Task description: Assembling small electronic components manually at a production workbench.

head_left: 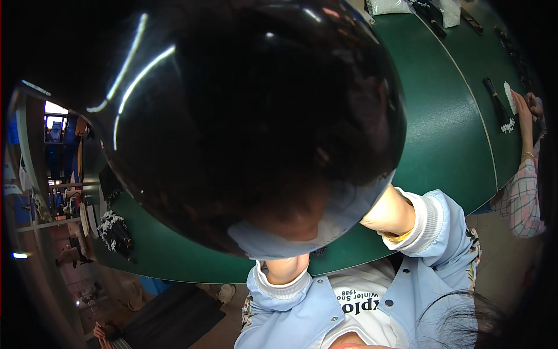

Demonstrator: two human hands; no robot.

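Observation:
A large glossy black dome (261,128) fills the middle of the view and hides most of what lies beneath it. My left hand (288,269) goes in under its lower rim; only the wrist shows, below a light blue sleeve with a white cuff. Farther right, my right hand (390,212) also disappears behind the dome, with a yellow band at the wrist. The fingers of both hands are hidden, and so is anything they hold. A small dark piece (318,252) shows on the table just right of my left wrist.
The green table (442,128) curves around me. At left lies a bundle of black wires with white connectors (116,232); a similar bundle (499,104) lies right. Beside it, a co-worker's hands (526,107) touch a white strip. Clear plastic bags (389,6) lie at the far edge.

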